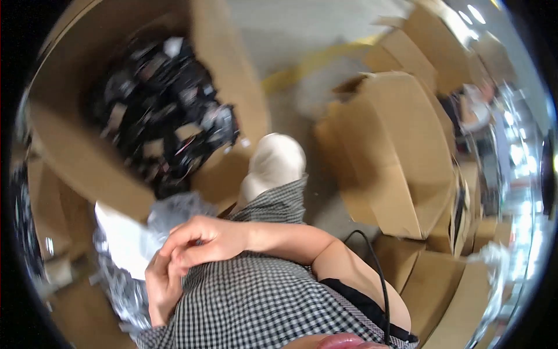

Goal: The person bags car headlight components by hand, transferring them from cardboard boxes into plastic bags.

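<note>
My two hands meet in front of my checked apron, toward the lower left. My right hand (pixel 208 239) reaches across from the right, its fingers and thumb bent inward onto the fingers of the other hand. My left hand (pixel 164 286) comes up from below, its fingers closed against the right one's. Whatever lies between the fingertips, if anything, is hidden. Just behind the hands are a white sheet (pixel 123 241) and crumpled clear plastic (pixel 179 210). Past them stands a large cardboard box (pixel 229 64), holding a heap of small black items (pixel 157 110), blurred, some with pale labels.
At right stand several opened cardboard boxes (pixel 401 145), with another box (pixel 424 285) nearer me. More plastic wrap (pixel 125 296) lies at lower left. A black cable (pixel 381 273) runs by my right arm. A yellow line (pixel 319 61) crosses the grey floor. Another person (pixel 474 107) is at far right.
</note>
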`<state>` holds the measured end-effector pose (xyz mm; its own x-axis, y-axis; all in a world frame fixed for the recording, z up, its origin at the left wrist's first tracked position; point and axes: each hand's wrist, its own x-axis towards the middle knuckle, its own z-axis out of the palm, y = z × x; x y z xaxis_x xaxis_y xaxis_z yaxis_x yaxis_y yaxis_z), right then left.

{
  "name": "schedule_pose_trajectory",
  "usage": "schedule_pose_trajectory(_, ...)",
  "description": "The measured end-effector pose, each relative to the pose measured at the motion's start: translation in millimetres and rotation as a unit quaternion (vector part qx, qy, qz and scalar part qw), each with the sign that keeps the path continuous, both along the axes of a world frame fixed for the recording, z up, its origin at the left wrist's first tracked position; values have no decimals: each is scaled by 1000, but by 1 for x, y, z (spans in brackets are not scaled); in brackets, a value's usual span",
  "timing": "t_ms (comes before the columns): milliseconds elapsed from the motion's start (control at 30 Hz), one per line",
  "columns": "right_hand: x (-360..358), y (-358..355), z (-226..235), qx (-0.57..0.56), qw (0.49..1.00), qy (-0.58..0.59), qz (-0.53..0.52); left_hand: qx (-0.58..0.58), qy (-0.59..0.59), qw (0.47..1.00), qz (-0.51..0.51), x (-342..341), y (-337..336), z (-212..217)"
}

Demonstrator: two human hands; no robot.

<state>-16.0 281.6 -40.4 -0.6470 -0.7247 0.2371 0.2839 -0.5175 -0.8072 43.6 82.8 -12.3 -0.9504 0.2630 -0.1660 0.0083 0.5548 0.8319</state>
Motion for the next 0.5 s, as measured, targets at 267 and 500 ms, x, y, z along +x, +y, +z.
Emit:
schedule_pose_trajectory(267,-96,20,-45,-63,995,-68,-38,-261,235,897,267,-13,-92,1)
schedule_pose_trajectory(500,-142,-78,-127,192,955,217,-58,308,326,860,243,65,-148,43)
